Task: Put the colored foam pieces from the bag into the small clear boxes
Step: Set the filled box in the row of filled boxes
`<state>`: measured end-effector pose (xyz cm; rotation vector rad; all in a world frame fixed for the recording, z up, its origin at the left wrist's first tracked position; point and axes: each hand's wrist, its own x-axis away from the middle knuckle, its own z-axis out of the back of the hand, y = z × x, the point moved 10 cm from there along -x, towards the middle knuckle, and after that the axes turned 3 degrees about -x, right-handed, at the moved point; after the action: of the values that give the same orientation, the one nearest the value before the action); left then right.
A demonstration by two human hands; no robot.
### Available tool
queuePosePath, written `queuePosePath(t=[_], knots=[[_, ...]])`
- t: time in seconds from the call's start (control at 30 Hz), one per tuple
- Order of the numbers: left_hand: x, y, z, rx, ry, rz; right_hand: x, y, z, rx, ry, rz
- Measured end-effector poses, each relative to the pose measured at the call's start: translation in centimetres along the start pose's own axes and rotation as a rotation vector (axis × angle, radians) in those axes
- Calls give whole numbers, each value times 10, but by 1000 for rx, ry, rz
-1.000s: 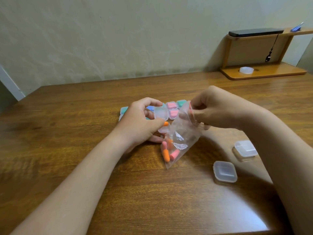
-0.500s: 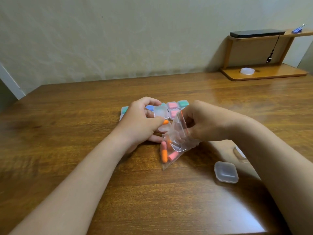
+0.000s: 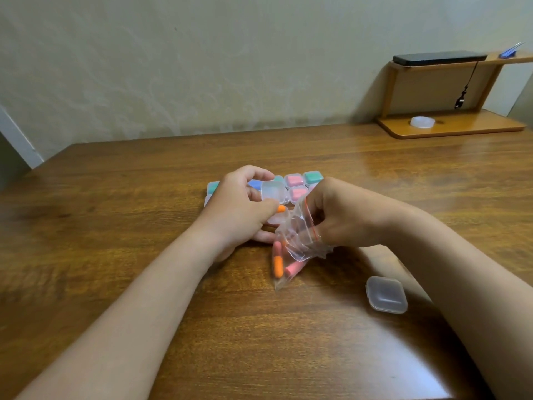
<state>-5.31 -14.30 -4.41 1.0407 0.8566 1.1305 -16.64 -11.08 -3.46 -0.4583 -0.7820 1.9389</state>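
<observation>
Bag (image 3: 297,226): orange, pink foam pieces (image 3: 278,265); open box (image 3: 272,190) held; closed box (image 3: 386,294) empty.

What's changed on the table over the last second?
The right hand dropped toward the table, still gripping the bag, which crumpled under it. The left hand kept holding the open box with the orange piece; the closed box and filled boxes stayed put.
</observation>
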Motion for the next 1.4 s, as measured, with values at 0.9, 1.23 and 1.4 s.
queuePosePath(t=[0.9,1.23,1.4], knots=[[2,10,12,61,106,-55,4,-8,2,-22,-41,-15],[2,6,10,-27,129,-56,8,-3,22,12,66,-49],[3,7,9,-42,122,-50,11,-3,44,62,202,-31]])
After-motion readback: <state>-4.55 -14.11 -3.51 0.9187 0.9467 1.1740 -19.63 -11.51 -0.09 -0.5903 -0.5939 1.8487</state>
